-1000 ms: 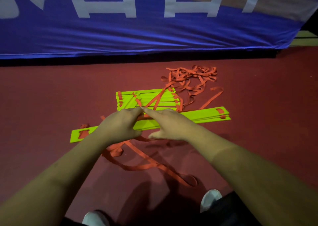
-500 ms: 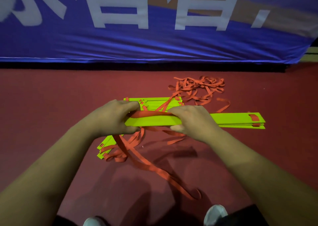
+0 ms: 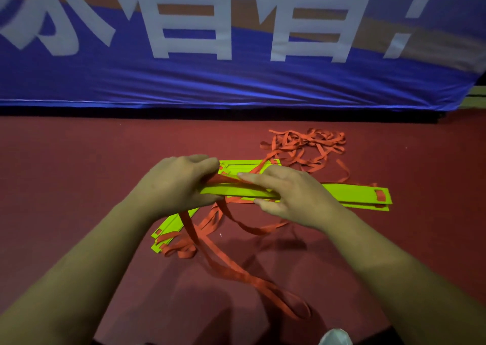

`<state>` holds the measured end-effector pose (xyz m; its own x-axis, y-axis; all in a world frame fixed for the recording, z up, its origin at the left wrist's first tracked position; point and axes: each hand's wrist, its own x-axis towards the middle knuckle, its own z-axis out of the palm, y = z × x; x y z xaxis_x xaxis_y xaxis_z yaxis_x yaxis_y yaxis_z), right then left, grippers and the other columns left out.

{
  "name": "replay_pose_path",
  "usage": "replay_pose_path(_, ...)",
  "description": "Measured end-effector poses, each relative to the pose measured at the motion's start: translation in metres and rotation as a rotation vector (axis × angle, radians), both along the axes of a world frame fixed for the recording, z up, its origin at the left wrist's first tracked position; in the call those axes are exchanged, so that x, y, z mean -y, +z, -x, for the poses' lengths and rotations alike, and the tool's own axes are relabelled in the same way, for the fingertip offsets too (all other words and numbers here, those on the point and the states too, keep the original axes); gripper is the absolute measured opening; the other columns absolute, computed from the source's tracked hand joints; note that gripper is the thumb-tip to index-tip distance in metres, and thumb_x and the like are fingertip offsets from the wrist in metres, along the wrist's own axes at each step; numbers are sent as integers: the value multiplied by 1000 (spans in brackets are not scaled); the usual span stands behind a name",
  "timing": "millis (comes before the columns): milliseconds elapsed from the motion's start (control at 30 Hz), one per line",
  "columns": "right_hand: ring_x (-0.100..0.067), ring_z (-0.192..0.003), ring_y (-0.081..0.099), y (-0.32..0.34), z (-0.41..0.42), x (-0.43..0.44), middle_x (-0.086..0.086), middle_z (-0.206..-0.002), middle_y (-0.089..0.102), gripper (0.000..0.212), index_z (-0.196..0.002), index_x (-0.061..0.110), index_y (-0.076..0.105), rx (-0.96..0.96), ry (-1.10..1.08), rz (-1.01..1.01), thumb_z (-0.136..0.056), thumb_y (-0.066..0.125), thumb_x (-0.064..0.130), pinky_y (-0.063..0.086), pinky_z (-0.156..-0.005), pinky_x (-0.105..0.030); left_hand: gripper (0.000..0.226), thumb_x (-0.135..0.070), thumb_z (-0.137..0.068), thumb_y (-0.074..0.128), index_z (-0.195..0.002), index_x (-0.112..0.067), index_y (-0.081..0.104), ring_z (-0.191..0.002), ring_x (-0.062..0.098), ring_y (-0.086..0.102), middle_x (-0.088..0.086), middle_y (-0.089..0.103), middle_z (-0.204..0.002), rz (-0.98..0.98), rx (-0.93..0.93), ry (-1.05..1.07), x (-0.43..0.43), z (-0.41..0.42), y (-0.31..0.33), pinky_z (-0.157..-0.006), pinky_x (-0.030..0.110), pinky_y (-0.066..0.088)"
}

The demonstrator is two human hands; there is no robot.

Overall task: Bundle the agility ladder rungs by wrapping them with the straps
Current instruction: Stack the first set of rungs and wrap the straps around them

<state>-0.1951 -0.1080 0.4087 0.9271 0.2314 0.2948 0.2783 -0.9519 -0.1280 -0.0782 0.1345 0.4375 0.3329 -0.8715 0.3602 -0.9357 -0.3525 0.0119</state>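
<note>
A stack of neon yellow-green ladder rungs (image 3: 352,196) is lifted off the red floor, held level between both hands. My left hand (image 3: 176,184) grips the stack near its middle, fingers curled round the rungs and an orange strap (image 3: 223,179) crossing them. My right hand (image 3: 292,194) holds the stack from the right, thumb under it, index finger stretched along the top onto the strap. The stack's left end (image 3: 168,233) slopes down below my left wrist. More strap (image 3: 236,271) hangs down and trails across the floor toward me.
A second pile of yellow-green rungs (image 3: 247,165) lies on the floor just behind my hands. A tangle of orange strap (image 3: 307,144) lies behind it to the right. A blue banner (image 3: 236,81) with white lettering closes off the far side. A white shoe tip (image 3: 335,338) shows at the bottom.
Both hands have lifted the rung stack off the floor and closed round it. The strap now lies across the top, and my right index finger has stretched onto it.
</note>
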Motion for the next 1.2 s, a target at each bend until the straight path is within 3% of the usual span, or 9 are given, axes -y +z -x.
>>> replay_pose_path(167,-17,-80,55,-1,0,-3,4,-95,49,59,-142,50,37,-32,68,38,-87,58,44,43,-63,-29,44,-72,-71,57,-84,-40,30,-65,18,50,-15,38,-76,27,-171,-17,2,0,-6,-54,34,46)
replay_pose_path(233,-17,-79,54,-2,3,3,4,-94,46,59,-142,50,38,-49,62,78,-88,60,42,35,-61,-27,47,-78,-69,58,-89,-39,41,-72,13,47,-16,45,-83,24,-271,-64,1,-5,-7,-63,31,45)
replay_pose_path(300,-17,-81,55,-3,4,11,4,-96,46,58,-142,52,37,-63,47,92,-89,60,43,35,-61,-28,55,-76,-75,54,-96,-26,60,-87,18,51,-4,55,-100,-7,-155,-79,-3,-12,-9,-76,36,48)
replay_pose_path(400,-16,-82,54,-3,4,19,6,-95,45,58,-143,51,34,-102,58,15,-91,58,45,45,-68,-32,46,-64,-84,51,-97,-23,65,-108,29,49,8,52,-119,-15,50,-20,-6,-18,-5,-87,46,44)
replay_pose_path(633,-12,-80,48,-11,2,32,6,-87,43,60,-145,50,32,-138,76,-148,-91,56,45,49,-77,-41,40,-56,-81,57,-71,-18,62,-108,30,50,6,59,-111,124,213,97,-23,-24,15,-86,41,35)
replay_pose_path(900,-8,-78,48,-7,4,31,3,-84,54,53,-140,30,51,-100,104,-359,-88,62,36,37,-73,-16,11,-13,-89,58,-97,-9,63,-84,34,53,14,59,-100,173,277,151,-28,-33,13,-68,44,41)
replay_pose_path(1000,-8,-75,49,-6,6,34,3,-82,52,52,-139,29,51,-99,96,-373,-89,62,34,36,-71,-15,16,-19,-85,69,-97,-9,67,-81,32,49,14,53,-98,202,240,261,-33,-37,10,-66,45,43)
replay_pose_path(1100,-5,-78,50,-7,9,35,12,-84,52,52,-139,31,51,-127,98,-369,-88,63,33,34,-71,-11,20,-29,-78,69,-78,-9,68,-82,32,48,12,52,-97,149,192,300,-32,-39,4,-68,45,45)
replay_pose_path(1200,-6,-77,50,-8,10,35,8,-83,52,52,-139,32,51,-137,98,-379,-89,63,32,35,-71,-12,17,-15,-74,76,-70,-8,61,-89,32,54,11,57,-100,150,67,298,-26,-34,0,-76,45,48)
